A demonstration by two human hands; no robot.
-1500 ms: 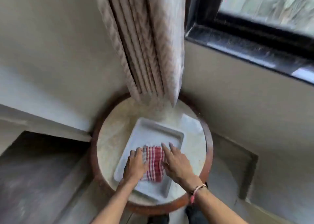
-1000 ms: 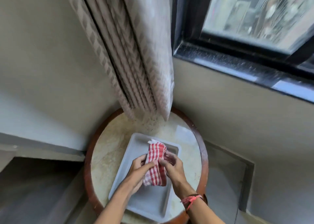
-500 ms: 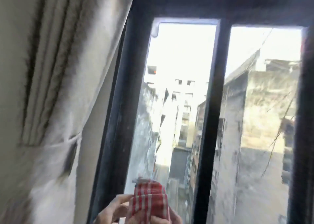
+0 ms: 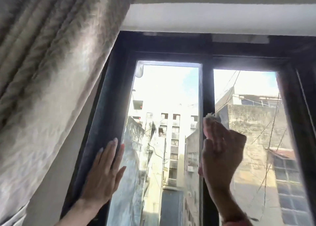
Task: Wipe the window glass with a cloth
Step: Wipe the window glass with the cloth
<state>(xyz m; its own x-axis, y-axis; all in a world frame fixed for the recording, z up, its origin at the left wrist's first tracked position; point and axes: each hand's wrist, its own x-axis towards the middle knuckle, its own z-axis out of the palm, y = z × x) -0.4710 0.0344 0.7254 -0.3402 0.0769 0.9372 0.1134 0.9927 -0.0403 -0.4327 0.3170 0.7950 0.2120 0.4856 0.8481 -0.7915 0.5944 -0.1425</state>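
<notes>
Pressing a frayed cloth (image 4: 210,117) against smooth window glass (image 4: 248,140), the right hand (image 4: 220,155) clasps it; left hand (image 4: 104,172) lies flat, spread.

The window glass (image 4: 164,140) stands upright in a black frame, split by a dark vertical bar into a left pane and a right pane; it looks hazy and streaked low down, with buildings and sky showing through. The cloth (image 4: 209,118) is mostly hidden behind the raised right hand (image 4: 222,155) (only a pale, frayed tip peeks out above the fingers), at the bar's right edge against the right pane.
</notes>
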